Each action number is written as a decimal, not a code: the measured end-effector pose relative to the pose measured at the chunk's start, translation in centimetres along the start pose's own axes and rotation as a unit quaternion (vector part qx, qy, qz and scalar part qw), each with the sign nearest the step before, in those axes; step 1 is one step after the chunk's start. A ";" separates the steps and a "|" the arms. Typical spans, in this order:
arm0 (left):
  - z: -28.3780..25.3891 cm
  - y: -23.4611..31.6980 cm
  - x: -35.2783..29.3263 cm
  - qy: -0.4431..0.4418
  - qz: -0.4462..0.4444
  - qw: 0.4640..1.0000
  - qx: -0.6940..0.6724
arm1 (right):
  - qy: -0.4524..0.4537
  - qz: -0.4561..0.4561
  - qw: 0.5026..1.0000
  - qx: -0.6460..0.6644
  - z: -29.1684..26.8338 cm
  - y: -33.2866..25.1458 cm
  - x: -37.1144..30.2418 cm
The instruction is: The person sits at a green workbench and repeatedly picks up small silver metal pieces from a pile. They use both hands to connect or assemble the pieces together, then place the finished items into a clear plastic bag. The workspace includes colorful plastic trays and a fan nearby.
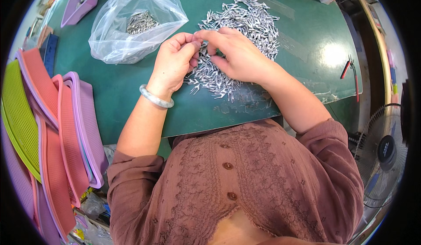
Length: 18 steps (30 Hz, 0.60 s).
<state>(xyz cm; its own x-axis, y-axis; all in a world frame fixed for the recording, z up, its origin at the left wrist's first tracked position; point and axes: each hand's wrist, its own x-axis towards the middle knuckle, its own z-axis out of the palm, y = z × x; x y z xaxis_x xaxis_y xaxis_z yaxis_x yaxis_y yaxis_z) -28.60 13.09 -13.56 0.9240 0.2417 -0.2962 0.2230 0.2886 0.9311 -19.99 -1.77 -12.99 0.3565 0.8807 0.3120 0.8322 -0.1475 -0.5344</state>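
A large heap of small silvery forked metal pieces is spread over the green table. At the heap's left edge my left hand is closed, thumb and index finger pinched together. Whatever sits in that pinch is too small and covered to make out. My right hand reaches over the heap, its index fingertip touching the left fingertips. Its thumb stands apart from the other fingers, with no piece visible between them. To the left of my hands, a clear plastic bag lies with its mouth spread and a small pile of metal pieces inside.
Perforated baskets in pink, purple and green stand stacked at the left. A purple tray is at the far left. Red-handled pliers lie on the right. Beyond the table's right edge stands a fan.
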 end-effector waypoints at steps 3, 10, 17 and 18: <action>-0.2 -0.1 0.1 -0.004 0.002 1.000 -0.007 | -0.022 0.011 1.000 0.010 0.0 -0.7 -0.1; -0.1 0.2 0.0 0.009 -0.009 1.000 -0.001 | 0.012 0.028 0.999 -0.035 1.2 -0.5 0.0; -0.3 0.3 0.0 -0.019 -0.015 1.000 -0.001 | 0.039 0.209 0.916 0.341 -0.2 0.2 -0.2; -0.3 0.3 0.0 -0.029 -0.019 0.999 -0.006 | 0.045 0.216 0.905 0.365 -0.4 0.2 -0.1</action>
<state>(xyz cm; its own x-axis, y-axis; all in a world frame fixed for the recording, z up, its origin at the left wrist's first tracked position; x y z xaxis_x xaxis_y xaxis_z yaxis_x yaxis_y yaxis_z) -28.67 13.43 -13.34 0.9314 0.1770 -0.3180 0.2543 0.3085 0.9166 -19.68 -2.08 -12.81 0.6425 0.7663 -0.0042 0.1170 -0.1035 -0.9877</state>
